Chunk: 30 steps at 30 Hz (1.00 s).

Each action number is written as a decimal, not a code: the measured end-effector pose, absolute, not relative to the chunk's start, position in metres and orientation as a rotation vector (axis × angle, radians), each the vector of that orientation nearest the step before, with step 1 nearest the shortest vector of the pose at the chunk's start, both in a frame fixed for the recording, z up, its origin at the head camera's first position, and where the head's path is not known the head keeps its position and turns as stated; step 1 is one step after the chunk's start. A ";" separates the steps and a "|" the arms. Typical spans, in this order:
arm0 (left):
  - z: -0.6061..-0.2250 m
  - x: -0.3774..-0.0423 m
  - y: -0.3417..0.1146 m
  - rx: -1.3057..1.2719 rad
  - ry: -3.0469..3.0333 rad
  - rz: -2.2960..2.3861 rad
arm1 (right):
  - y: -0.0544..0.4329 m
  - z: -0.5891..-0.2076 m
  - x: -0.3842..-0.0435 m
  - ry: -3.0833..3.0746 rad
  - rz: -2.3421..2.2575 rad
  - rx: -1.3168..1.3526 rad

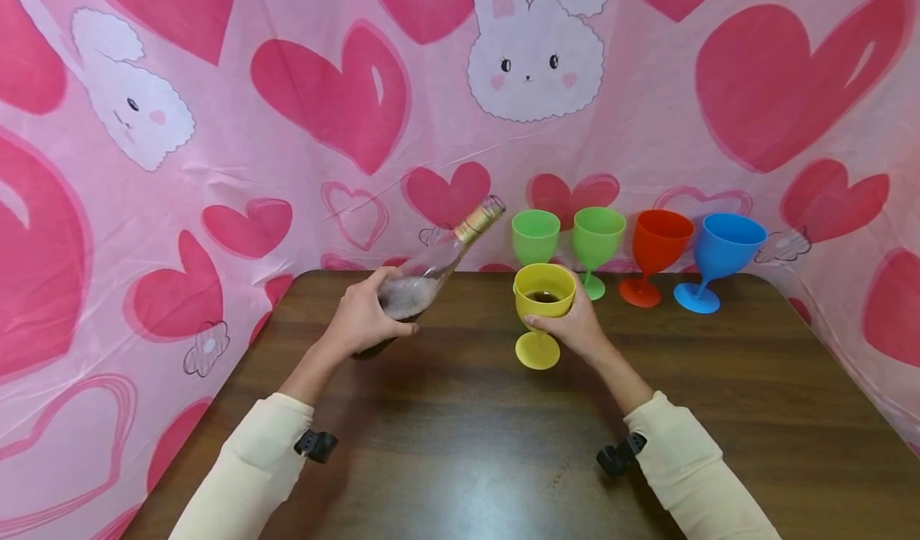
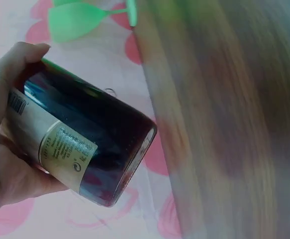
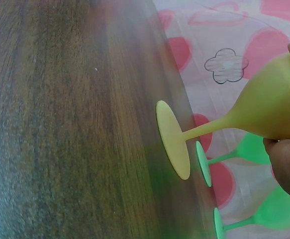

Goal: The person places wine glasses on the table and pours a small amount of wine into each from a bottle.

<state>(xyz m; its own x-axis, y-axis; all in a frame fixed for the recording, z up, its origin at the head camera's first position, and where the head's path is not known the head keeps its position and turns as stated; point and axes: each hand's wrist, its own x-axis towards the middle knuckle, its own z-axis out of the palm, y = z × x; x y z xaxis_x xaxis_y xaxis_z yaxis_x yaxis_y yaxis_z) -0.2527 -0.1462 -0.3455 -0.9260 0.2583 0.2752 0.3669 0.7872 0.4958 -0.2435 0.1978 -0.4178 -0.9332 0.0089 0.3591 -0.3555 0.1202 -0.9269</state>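
My left hand (image 1: 362, 316) grips a glass wine bottle (image 1: 412, 294) round its body. The bottle leans with its neck up and to the right, its mouth apart from any goblet, and dark liquid with froth shows inside. In the left wrist view the bottle's label (image 2: 67, 149) and base face the camera. My right hand (image 1: 575, 324) holds a yellow goblet (image 1: 545, 308) by its bowl, thumb in front. A little dark liquid lies in the bowl. The right wrist view shows the yellow goblet's foot (image 3: 173, 140) above the table, with part of the hand cut off at the edge.
Two green goblets (image 1: 535, 235), a red goblet (image 1: 657, 240) and a blue goblet (image 1: 727, 246) stand along the back right of the brown wooden table (image 1: 460, 444). A pink cloth (image 1: 302, 148) with hearts and rabbits hangs behind the table and at its sides.
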 end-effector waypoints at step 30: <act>-0.351 -0.245 -0.127 -0.394 -2.426 -1.569 | 0.151 -0.398 -0.284 -2.149 1.831 0.284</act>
